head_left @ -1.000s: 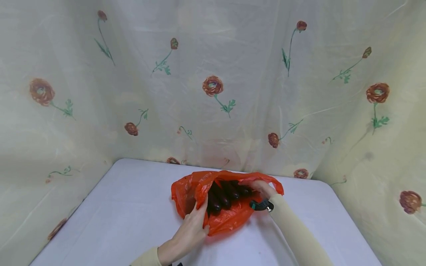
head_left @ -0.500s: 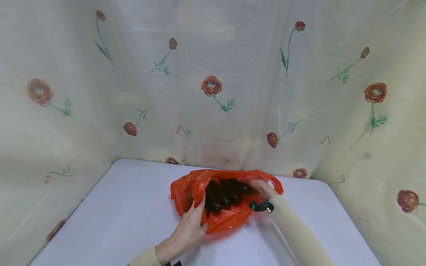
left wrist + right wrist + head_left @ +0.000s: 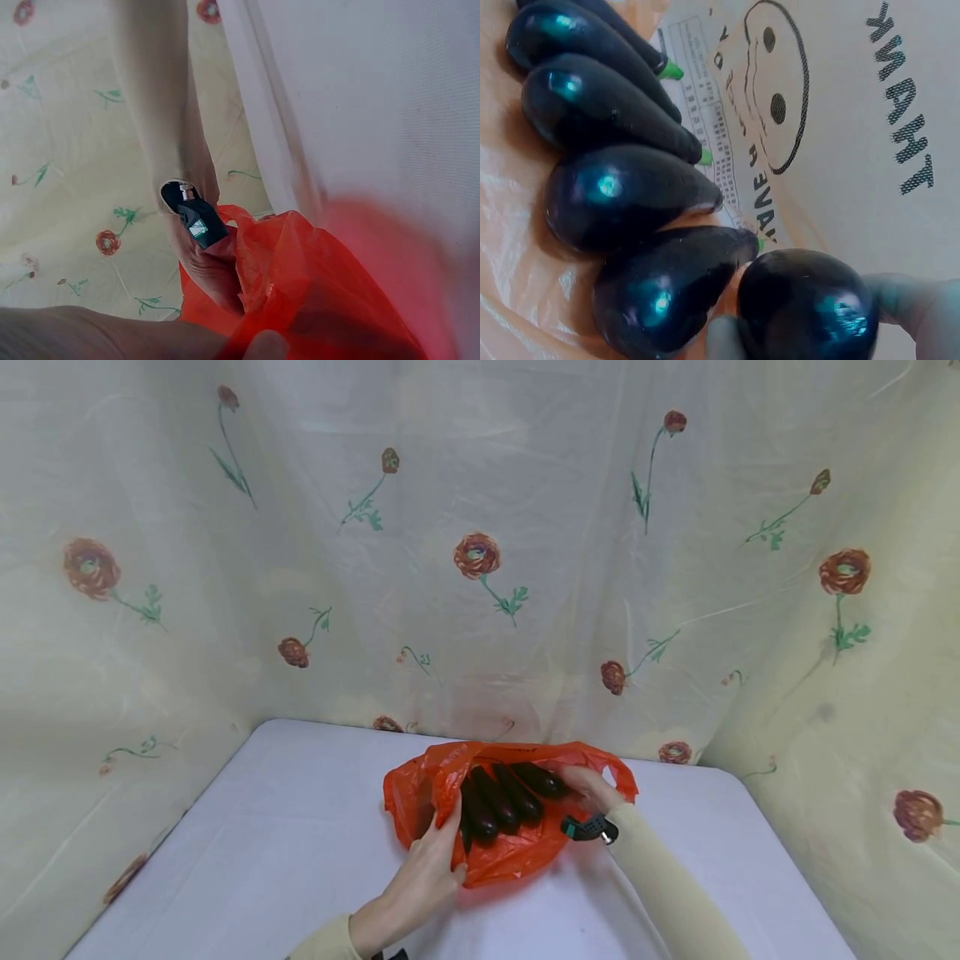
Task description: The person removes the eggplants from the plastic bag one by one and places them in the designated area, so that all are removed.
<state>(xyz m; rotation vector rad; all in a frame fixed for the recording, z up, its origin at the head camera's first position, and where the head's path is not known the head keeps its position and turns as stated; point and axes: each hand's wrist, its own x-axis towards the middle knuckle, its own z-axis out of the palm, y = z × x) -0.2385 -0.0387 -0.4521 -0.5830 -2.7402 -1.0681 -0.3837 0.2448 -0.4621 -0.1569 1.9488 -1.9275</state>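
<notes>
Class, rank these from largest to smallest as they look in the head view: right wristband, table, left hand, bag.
1. Table
2. Bag
3. Left hand
4. Right wristband

No two look alike.

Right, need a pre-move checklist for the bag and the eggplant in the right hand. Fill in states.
1. Bag mouth open: ok, red plastic bag gapes, contents visible.
2. Left hand on the bag: ok, gripping its left edge.
3. Right hand on one eggplant: ok, held eggplant gripped from both sides.
4. Held eggplant out of the bag: not ok, inside the mouth.
5. Held eggplant free of neighbouring eggplant: cannot tell, they overlap in the right wrist view.
6. Bag clear of the white table's far edge: cannot tell, bag hides it.
</notes>
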